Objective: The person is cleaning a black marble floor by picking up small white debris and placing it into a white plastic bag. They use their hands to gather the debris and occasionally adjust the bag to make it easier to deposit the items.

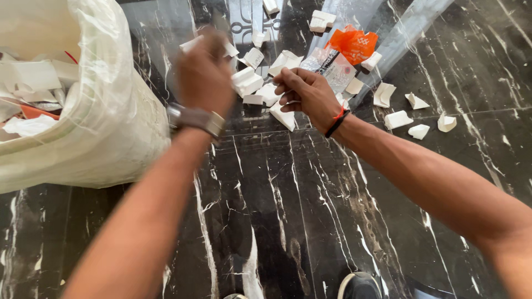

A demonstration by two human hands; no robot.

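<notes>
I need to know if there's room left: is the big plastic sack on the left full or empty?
Partly filled. The plastic sack bulges, with white pieces showing through its clear wall. How much room remains, I cannot tell.

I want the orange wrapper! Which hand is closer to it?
Right. The right hand sits just below-left of the orange wrapper, close beside it. The left hand is farther off to the left, past the white pieces.

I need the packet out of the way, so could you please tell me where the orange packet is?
The orange packet lies at the top of the head view, right of centre, on the dark marble floor, beyond the right hand among white pieces.
</notes>
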